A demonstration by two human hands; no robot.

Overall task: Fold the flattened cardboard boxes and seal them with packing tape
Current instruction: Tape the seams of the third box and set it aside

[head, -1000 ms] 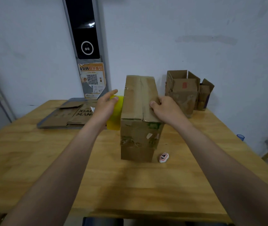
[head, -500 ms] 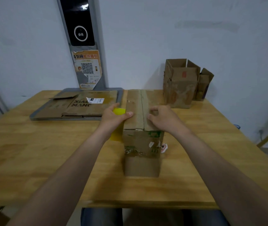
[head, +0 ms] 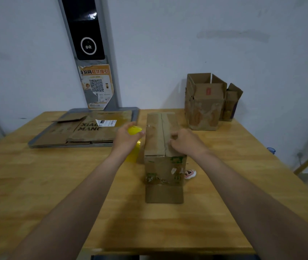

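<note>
A tall narrow cardboard box (head: 163, 173) stands upright in the middle of the wooden table (head: 55, 194), its two top flaps folded down and meeting along a centre seam. My right hand (head: 184, 142) presses on the right flap near the seam. My left hand (head: 126, 136) is just left of the box and grips a yellow roll of packing tape (head: 134, 147), which hangs partly hidden behind the hand. Flattened cardboard boxes (head: 87, 130) lie on a grey tray at the back left.
Two open cardboard boxes (head: 204, 102) stand at the back right against the wall. A small white and red object (head: 190, 174) lies on the table to the right of the box's base. A grey post with a QR poster (head: 96, 87) rises behind the tray.
The view has dropped, showing more of the box's top. My left hand with the tape roll has come in close to the box's left edge. My right hand stays on the flaps.
</note>
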